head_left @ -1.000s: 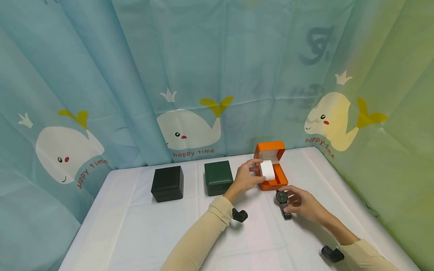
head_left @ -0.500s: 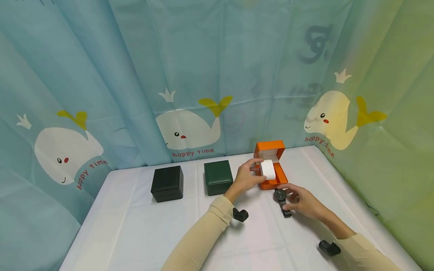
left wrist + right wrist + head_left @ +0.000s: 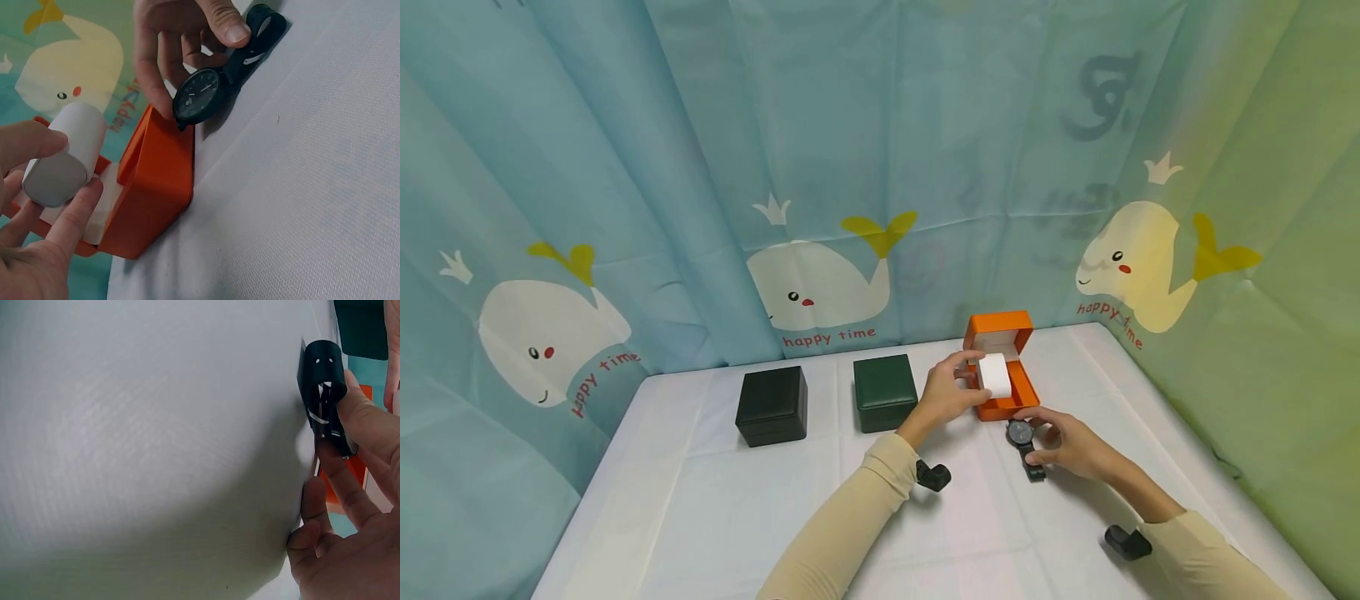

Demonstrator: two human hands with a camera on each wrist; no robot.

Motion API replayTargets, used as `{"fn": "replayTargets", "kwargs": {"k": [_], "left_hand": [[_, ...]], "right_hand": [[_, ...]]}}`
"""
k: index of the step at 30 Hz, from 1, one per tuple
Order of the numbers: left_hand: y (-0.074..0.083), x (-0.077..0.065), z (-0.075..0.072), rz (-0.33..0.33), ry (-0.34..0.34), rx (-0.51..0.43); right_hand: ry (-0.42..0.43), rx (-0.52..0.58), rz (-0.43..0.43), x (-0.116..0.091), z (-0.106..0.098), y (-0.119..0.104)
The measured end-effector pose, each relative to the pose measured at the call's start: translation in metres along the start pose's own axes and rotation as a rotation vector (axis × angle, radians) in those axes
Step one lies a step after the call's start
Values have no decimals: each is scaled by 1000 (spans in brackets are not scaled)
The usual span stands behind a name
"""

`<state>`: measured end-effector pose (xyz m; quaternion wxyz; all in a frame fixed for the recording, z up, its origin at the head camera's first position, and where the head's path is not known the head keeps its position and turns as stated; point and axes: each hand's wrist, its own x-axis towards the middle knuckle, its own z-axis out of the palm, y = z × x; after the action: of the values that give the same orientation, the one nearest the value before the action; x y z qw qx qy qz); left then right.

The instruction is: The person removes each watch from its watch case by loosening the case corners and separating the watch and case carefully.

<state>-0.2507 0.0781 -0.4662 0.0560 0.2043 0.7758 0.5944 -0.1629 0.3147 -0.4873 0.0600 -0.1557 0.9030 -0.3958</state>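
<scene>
The watch point(image 3: 1021, 433) has shifted slightly left.

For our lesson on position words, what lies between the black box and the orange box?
The head view shows the green box, then, nearer the orange box, the left hand.

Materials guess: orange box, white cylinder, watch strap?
Orange box: probably faux leather or coated board; smooth, slight sheen, crisp edges.
White cylinder: fabric, faux leather or plastic, unclear; matte, even surface.
Watch strap: likely leather or rubber; dark, low sheen, bends into a loop, spots like punched holes.
</scene>
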Motion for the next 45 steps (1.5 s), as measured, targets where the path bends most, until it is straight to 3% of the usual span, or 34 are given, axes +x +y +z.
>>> {"fn": "replayTargets", "kwargs": {"k": [9,32,38,45], "left_hand": [[1,0,1,18,-7,7],[0,0,1,35,-19,12],[0,0,0,23,-33,12],[2,4,0,51,-61,41]], "right_hand": [[-13,-20,-26,1,-2,2],[-69,-47,20,2,-4,2],[-117,-47,-28,1,-12,-2],[-162,37,-99,3,-24,-8]]}}
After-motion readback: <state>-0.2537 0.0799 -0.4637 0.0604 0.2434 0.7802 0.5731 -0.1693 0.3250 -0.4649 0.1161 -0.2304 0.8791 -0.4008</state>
